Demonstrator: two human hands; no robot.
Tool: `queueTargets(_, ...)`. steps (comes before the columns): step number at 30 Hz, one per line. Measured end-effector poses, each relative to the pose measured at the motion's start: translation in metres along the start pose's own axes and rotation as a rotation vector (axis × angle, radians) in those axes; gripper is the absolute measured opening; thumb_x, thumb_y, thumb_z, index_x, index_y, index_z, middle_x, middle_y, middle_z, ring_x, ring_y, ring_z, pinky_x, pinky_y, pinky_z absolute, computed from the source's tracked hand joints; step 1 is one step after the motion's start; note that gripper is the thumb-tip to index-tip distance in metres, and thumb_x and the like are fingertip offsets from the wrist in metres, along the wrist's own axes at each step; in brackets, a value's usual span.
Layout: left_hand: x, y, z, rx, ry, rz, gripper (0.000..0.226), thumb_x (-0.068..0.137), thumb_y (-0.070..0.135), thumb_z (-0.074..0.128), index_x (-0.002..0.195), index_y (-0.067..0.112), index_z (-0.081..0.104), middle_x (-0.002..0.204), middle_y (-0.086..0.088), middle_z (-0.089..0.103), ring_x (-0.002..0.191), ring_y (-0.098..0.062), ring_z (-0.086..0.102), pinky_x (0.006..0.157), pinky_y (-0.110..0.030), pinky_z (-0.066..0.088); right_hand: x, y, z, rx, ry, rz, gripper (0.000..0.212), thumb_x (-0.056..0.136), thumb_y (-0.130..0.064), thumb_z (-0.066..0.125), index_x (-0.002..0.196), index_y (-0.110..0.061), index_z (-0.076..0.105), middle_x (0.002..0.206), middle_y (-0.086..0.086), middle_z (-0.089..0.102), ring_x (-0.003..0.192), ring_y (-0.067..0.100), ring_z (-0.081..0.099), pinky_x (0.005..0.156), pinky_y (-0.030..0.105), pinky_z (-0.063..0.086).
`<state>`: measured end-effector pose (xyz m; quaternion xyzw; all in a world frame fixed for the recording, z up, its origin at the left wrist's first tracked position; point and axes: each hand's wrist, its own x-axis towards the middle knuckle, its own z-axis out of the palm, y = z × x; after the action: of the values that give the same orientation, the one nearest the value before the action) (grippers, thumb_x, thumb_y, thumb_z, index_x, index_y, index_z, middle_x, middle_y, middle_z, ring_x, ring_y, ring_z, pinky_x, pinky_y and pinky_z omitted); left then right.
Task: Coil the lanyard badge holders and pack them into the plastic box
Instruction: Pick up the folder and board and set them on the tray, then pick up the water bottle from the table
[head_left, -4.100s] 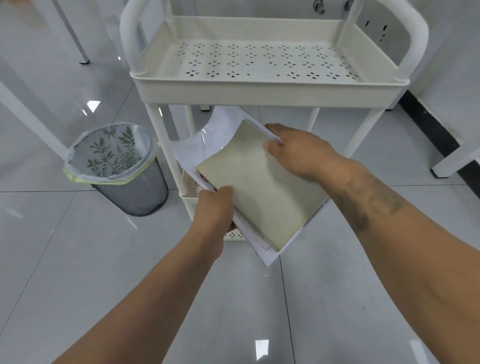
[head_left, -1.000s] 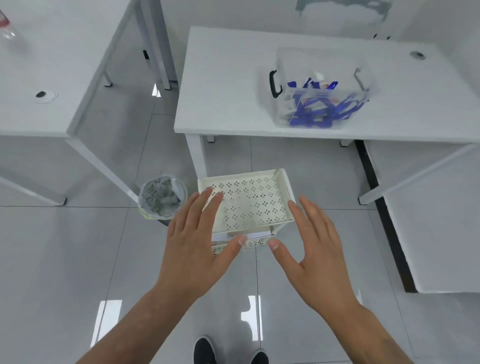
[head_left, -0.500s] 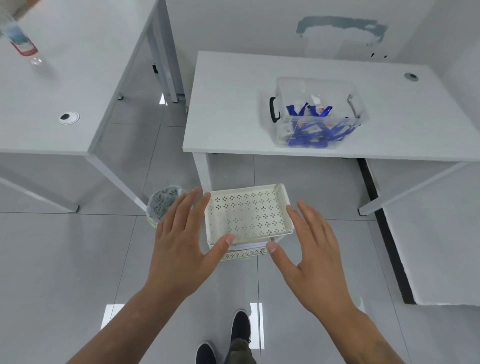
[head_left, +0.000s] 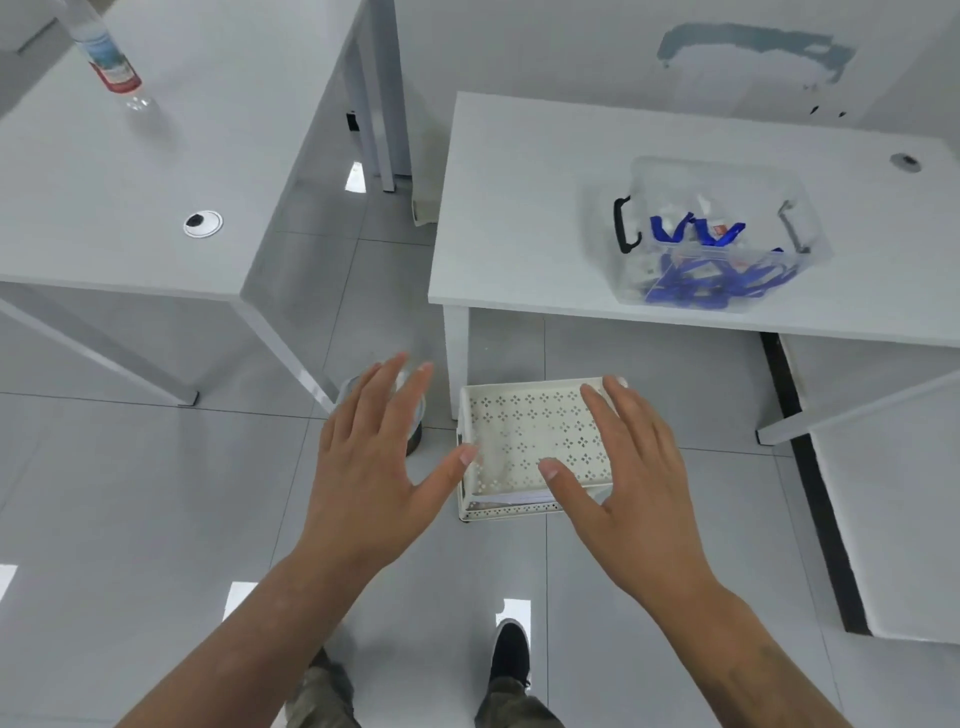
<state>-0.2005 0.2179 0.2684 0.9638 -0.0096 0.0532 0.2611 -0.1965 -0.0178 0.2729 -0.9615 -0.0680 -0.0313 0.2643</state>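
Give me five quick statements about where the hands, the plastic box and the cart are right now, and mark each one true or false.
1. The plastic box sits on the right-hand table. True.
2. Blue lanyards are inside the box. True.
3. The left hand holds a lanyard. False: it is open and empty.
4. The right hand is closed in a fist. False: its fingers are spread, holding nothing.
5. The perforated cart stands on the floor beside the table. True.
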Motion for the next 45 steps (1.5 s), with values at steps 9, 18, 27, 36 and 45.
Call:
queueTargets(9,0.035,-0.152,-0.087,-0.069,0.025,0.022,0.073,0.086,0.069,0.043,0.149,0.034,0.031,0.160,0.011,0.022,0.149,-0.012,0.017,0.117,-0.034,0.017,0.045,-0.134,0.091,-0.002,0.038,0.008,0.067,0.088,-0.064,0.042,0.147,-0.032,0.035,0.157,-0.014,0.025,0.147,0.007,0.015,0.118,0.033,0.015)
queueTargets(18,0.074,-0.266,-0.163,-0.047,0.037,0.048,0.074,0.086,0.068,0.045,0.150,0.031,0.032,0.161,0.008,0.024,0.150,-0.016,0.019,0.118,-0.036,0.019,0.095,-0.247,0.146,-0.022,0.017,0.045,0.068,0.087,-0.067,0.040,0.146,-0.033,0.034,0.158,-0.014,0.024,0.148,0.010,0.016,0.118,0.036,0.019)
queueTargets(27,0.131,-0.324,-0.177,-0.003,0.037,-0.055,0.077,0.085,0.070,0.044,0.150,0.032,0.030,0.161,0.011,0.023,0.149,-0.012,0.018,0.116,-0.033,0.017,0.178,-0.279,0.185,0.025,-0.014,0.015,0.068,0.085,-0.066,0.041,0.146,-0.034,0.036,0.157,-0.015,0.024,0.147,0.008,0.015,0.118,0.038,0.021)
queueTargets(36,0.198,-0.378,-0.201,0.006,0.068,-0.112,0.076,0.085,0.069,0.045,0.149,0.029,0.033,0.159,0.010,0.027,0.146,-0.013,0.024,0.115,-0.033,0.020,0.255,-0.317,0.217,0.046,-0.065,-0.006,0.067,0.085,-0.066,0.039,0.145,-0.037,0.034,0.157,-0.018,0.021,0.147,0.005,0.013,0.118,0.034,0.018)
queueTargets(45,0.281,-0.485,-0.237,-0.032,0.071,-0.105,0.076,0.085,0.068,0.046,0.148,0.026,0.036,0.157,0.009,0.031,0.145,-0.012,0.026,0.116,-0.034,0.021,0.346,-0.399,0.289,0.009,-0.075,0.003,0.066,0.087,-0.067,0.039,0.147,-0.042,0.027,0.158,-0.022,0.014,0.148,0.004,0.007,0.117,0.031,0.013)
